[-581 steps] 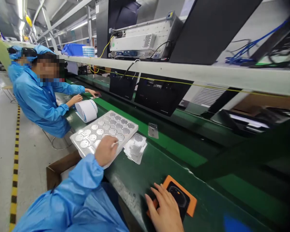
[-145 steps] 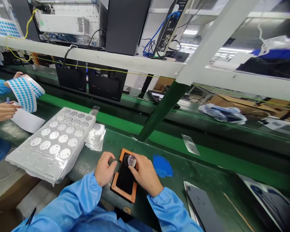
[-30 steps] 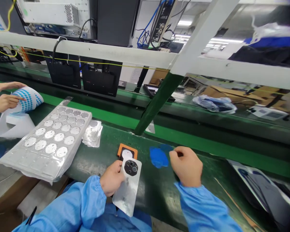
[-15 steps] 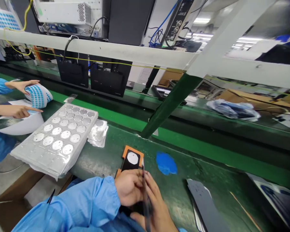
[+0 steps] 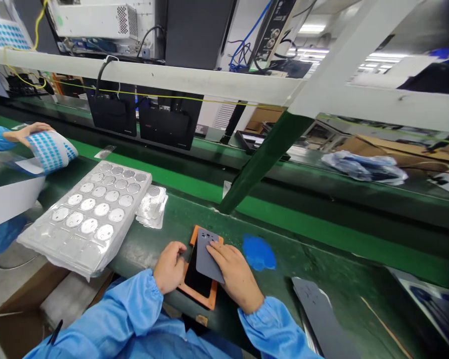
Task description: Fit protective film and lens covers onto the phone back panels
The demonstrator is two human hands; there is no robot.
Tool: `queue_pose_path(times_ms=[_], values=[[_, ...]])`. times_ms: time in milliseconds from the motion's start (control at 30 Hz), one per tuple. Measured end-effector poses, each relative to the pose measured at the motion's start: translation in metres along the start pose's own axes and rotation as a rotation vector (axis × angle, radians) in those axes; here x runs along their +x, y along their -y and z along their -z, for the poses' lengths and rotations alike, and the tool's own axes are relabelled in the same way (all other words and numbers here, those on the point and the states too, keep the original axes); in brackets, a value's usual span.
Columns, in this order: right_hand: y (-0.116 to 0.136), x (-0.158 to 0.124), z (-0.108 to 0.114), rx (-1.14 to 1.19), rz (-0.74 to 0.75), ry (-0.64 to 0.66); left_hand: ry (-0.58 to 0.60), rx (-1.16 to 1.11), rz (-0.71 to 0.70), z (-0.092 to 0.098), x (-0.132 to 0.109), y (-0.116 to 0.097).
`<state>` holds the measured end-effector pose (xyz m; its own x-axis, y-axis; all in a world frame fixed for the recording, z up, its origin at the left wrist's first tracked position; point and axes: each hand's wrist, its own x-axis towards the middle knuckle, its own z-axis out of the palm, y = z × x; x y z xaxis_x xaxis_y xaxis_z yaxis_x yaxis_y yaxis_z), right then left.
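An orange-rimmed black fixture (image 5: 200, 294) lies on the green bench in front of me. A grey phone back cover (image 5: 207, 257) with camera holes rests tilted on the fixture. My right hand (image 5: 235, 273) lies on the cover, its fingers pressing down on the cover's right edge. My left hand (image 5: 169, 267) is curled against the fixture's left side, fingertips at the cover's lower left edge. A blue cloth (image 5: 259, 252) lies just right of the fixture.
A clear blister tray (image 5: 52, 242) of round lens parts sits to the left, a stack of small film pieces (image 5: 152, 207) beside it. A co-worker's hand (image 5: 24, 132) holds a blue-dotted sticker roll at far left. Dark cover panels (image 5: 322, 319) lie at right. A green post (image 5: 264, 159) rises behind.
The cover I held edge-on in both hands is now laid down on the fixture. Earlier my right hand was over by the blue cloth.
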<state>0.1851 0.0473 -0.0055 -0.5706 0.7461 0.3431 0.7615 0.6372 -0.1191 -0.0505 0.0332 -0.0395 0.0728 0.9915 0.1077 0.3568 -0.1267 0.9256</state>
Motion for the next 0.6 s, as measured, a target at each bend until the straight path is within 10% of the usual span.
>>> queue_pose_path(times_ms=[600], values=[[0.02, -0.002, 0.004, -0.045, -0.072, 0.137, 0.021, -0.039, -0.016, -0.007, 0.001, 0.006]])
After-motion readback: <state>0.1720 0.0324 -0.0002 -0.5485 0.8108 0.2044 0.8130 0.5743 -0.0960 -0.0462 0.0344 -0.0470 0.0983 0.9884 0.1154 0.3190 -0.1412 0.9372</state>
